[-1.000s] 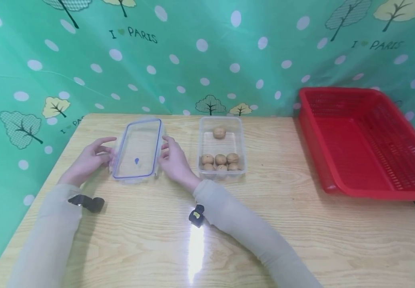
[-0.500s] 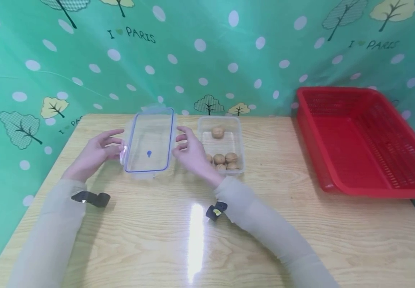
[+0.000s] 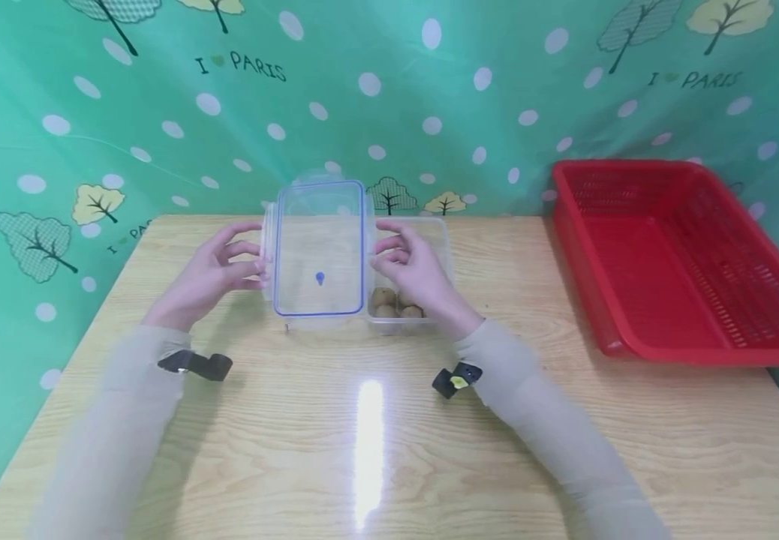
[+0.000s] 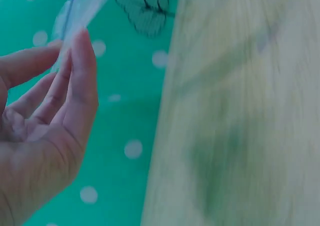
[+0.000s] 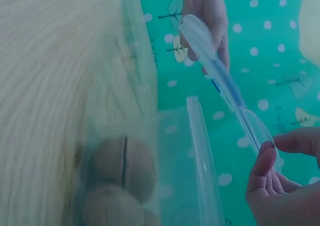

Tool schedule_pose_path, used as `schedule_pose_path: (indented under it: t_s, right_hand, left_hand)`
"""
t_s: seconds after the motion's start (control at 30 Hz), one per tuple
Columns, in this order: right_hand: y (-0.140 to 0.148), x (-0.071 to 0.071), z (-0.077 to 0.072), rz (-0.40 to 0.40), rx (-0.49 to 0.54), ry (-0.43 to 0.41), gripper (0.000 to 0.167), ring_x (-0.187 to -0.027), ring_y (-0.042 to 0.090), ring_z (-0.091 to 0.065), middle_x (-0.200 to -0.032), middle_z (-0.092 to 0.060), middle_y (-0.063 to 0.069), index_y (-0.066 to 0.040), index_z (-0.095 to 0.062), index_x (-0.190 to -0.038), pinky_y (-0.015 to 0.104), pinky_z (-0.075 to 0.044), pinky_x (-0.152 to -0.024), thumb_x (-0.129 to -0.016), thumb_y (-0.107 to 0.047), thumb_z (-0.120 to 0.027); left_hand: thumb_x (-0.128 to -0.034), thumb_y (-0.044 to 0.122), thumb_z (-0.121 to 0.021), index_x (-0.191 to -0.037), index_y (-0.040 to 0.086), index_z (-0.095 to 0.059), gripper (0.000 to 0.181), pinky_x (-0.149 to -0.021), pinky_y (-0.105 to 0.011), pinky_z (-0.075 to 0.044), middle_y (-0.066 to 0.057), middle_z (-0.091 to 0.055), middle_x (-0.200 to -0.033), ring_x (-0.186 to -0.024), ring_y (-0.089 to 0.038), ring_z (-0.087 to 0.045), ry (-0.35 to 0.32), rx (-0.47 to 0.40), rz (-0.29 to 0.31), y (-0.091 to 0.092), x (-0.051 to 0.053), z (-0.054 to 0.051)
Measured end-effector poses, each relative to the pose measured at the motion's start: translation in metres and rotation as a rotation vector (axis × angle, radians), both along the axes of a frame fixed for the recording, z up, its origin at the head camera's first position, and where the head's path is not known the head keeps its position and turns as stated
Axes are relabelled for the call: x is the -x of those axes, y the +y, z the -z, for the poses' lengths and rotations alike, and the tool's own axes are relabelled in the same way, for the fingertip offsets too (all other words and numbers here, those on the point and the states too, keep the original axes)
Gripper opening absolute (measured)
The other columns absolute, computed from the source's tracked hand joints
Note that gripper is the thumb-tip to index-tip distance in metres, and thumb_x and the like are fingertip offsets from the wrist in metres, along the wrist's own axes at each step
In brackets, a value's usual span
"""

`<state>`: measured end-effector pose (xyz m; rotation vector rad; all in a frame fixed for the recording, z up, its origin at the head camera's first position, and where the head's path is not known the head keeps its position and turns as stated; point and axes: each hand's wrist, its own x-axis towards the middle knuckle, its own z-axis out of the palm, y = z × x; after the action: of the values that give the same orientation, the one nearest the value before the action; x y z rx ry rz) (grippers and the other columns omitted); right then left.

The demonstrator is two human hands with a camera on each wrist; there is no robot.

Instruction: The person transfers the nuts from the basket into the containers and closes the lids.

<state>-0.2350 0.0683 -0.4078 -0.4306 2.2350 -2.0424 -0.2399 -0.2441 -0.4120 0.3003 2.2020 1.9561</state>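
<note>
A clear plastic lid (image 3: 318,247) with a blue seal hangs above the table, partly over the left side of a clear plastic box (image 3: 445,251). At the lid's left edge, my left hand (image 3: 217,271) pinches the flap between thumb and fingers. My right hand (image 3: 419,274) holds the right edge the same way, above the box. Walnuts (image 3: 384,298) lie at the near end of the box, some hidden behind my right hand. In the right wrist view the lid (image 5: 220,81) is seen nearly edge-on, higher than the box rim (image 5: 200,151).
A large red plastic basket (image 3: 612,300) stands on the right side of the wooden table (image 3: 281,435). A green polka-dot cloth (image 3: 362,112) hangs behind and at the left. Light glares off the table's middle.
Both hands have carried the lid up and to the right, from the table beside the box to partly over it. The box and basket stay in place.
</note>
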Motion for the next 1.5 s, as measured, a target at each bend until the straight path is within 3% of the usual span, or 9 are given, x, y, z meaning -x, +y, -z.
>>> schedule_pose_path:
  t_s: [0.2,0.4,0.5,0.7,0.87,0.97,1.2,1.37,1.5]
  right_hand:
    - [0.027,0.002,-0.01,0.051,-0.024,0.05,0.038,-0.091,0.026,-0.062,-0.107,-0.061,0.014,-0.001,-0.055,-0.13,0.029,-0.052,-0.077,-0.092,0.0,-0.061]
    - [0.05,0.007,-0.019,0.108,-0.028,0.121,0.033,-0.087,0.027,-0.062,-0.103,-0.062,0.015,0.001,-0.057,-0.123,0.026,-0.052,-0.07,-0.091,0.002,-0.061]
    - [0.058,0.01,-0.02,0.141,-0.03,0.176,0.031,-0.086,0.021,-0.061,-0.102,-0.063,0.018,0.002,-0.057,-0.12,0.026,-0.053,-0.072,-0.089,0.004,-0.062]
    - [0.069,0.012,-0.019,0.199,-0.013,0.272,0.026,-0.09,0.018,-0.059,-0.1,-0.063,0.016,0.006,-0.058,-0.113,0.026,-0.052,-0.078,-0.087,0.008,-0.06]
    - [0.077,0.004,-0.029,0.278,0.015,0.346,0.021,-0.083,0.013,-0.059,-0.094,-0.063,0.013,0.013,-0.057,-0.105,0.024,-0.05,-0.072,-0.084,0.011,-0.056]
    - [0.08,-0.002,-0.036,0.315,0.025,0.382,0.02,-0.08,0.011,-0.058,-0.092,-0.063,0.01,0.015,-0.057,-0.103,0.022,-0.049,-0.069,-0.084,0.012,-0.055]
    - [0.083,-0.005,-0.034,0.357,0.042,0.45,0.017,-0.081,0.011,-0.059,-0.091,-0.063,0.008,0.017,-0.058,-0.102,0.021,-0.047,-0.066,-0.085,0.014,-0.056]
    - [0.087,0.003,-0.022,0.389,0.071,0.495,0.015,-0.086,0.013,-0.06,-0.094,-0.064,0.016,0.017,-0.059,-0.1,0.024,-0.049,-0.07,-0.086,0.013,-0.058]
    - [0.094,0.015,-0.006,0.39,0.154,0.452,0.012,-0.088,0.014,-0.06,-0.092,-0.065,0.006,0.009,-0.065,-0.097,0.024,-0.051,-0.072,-0.087,0.011,-0.06]
  left_hand:
    - [-0.0906,-0.007,-0.059,-0.139,0.017,-0.043,0.057,-0.072,-0.034,-0.057,-0.009,-0.062,-0.096,-0.082,-0.021,-0.065,0.084,-0.09,-0.008,0.029,0.004,-0.013]
    - [-0.0896,-0.01,-0.057,-0.14,0.018,-0.044,0.059,-0.072,-0.035,-0.058,-0.011,-0.059,-0.09,-0.079,-0.022,-0.065,0.189,-0.093,-0.012,0.056,0.007,-0.026]
    - [-0.0903,-0.008,-0.058,-0.142,0.019,-0.043,0.061,-0.071,-0.031,-0.057,-0.013,-0.058,-0.093,-0.08,-0.021,-0.062,0.295,0.004,-0.043,0.068,0.009,-0.03]
    - [-0.0919,-0.001,-0.062,-0.145,0.019,-0.041,0.06,-0.061,-0.022,-0.05,-0.013,-0.061,-0.089,-0.072,-0.018,-0.057,0.602,0.33,-0.164,0.092,0.016,-0.025]
    - [-0.0932,0.002,-0.062,-0.148,0.018,-0.037,0.063,-0.044,-0.021,-0.048,-0.013,-0.064,-0.072,-0.048,-0.019,-0.056,0.735,0.351,-0.171,0.11,0.015,-0.017]
    - [-0.0939,0.002,-0.061,-0.149,0.02,-0.036,0.063,-0.044,-0.024,-0.051,-0.016,-0.066,-0.07,-0.049,-0.021,-0.06,0.71,0.269,-0.13,0.117,0.012,-0.016]
    - [-0.1014,0.011,-0.05,-0.144,0.015,-0.046,0.043,-0.072,-0.036,-0.058,-0.026,-0.066,-0.104,-0.092,-0.035,-0.067,0.462,-0.006,-0.035,0.121,0.007,-0.019]
    - [-0.104,0.011,-0.042,-0.142,0.003,-0.047,0.039,-0.085,-0.038,-0.054,-0.032,-0.058,-0.12,-0.109,-0.039,-0.06,0.405,-0.124,0.015,0.121,0.004,-0.021]
    - [-0.1044,0.011,-0.04,-0.133,-0.011,-0.049,0.038,-0.089,-0.039,-0.052,-0.036,-0.054,-0.123,-0.11,-0.04,-0.059,0.343,-0.228,0.024,0.121,0.0,-0.021]
